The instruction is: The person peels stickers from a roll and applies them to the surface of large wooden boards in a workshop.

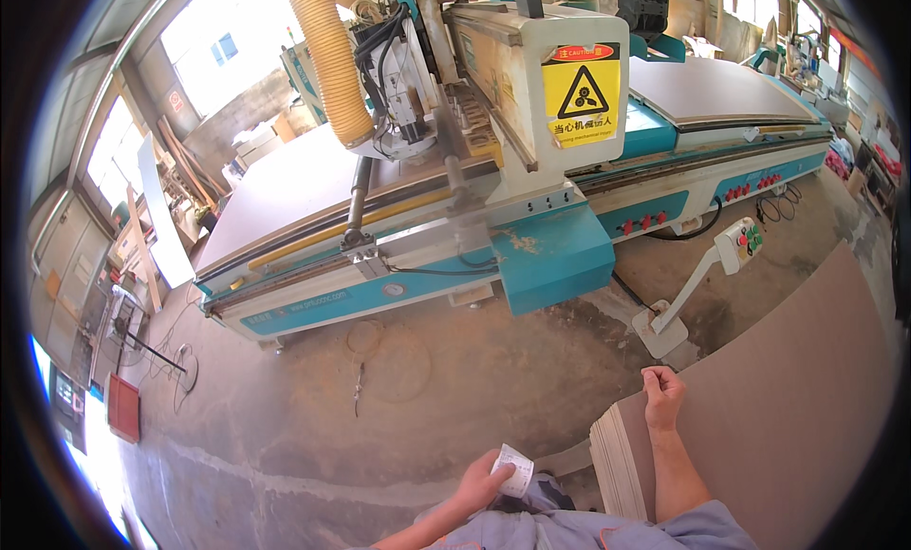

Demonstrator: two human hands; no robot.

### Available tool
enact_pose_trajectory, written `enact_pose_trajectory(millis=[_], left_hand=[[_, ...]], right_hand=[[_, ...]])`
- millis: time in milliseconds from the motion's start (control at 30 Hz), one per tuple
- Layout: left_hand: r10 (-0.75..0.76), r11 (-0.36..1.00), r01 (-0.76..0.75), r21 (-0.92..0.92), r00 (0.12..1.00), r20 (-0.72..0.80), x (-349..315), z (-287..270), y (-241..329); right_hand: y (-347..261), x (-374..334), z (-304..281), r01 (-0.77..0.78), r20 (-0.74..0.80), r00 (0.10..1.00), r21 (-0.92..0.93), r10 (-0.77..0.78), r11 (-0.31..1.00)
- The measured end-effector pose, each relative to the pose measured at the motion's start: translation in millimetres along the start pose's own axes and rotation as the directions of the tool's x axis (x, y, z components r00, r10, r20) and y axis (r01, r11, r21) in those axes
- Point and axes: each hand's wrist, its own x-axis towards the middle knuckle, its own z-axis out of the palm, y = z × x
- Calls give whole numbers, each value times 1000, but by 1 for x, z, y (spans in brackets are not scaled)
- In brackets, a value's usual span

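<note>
Left hand [482,482] pinches paper slip [515,471]; right hand [661,395] fisted on board stack [759,408].

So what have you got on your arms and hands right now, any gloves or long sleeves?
No gloves: the left hand and right hand are both bare, with no watch or rings visible. The forearms are uncovered too. Grey-blue sleeves with a thin orange trim end around the elbows, part of a matching work shirt.
</note>
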Motion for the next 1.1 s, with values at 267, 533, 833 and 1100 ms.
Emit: enact_pose_trajectory(millis=[267, 533, 833, 1100], left_hand=[[-27, 999, 27, -34, 1000, -3, 6, 20, 2], [-4, 1000, 4, 0, 1000, 8, 10, 39, 13], [-4, 1000, 4, 8, 1000, -16, 7, 60, 36], [-63, 997, 61, -52, 997, -46, 14, 76, 33]], right_hand=[[0, 11, -16, -15, 5, 1000, -8, 15, 1000], [2, 22, -31, -3, 6, 1000, 2, 3, 1000], [7, 35, -48, -37, 27, 999, 18, 36, 999], [3, 42, -59, -53, 26, 998, 4, 53, 999]])
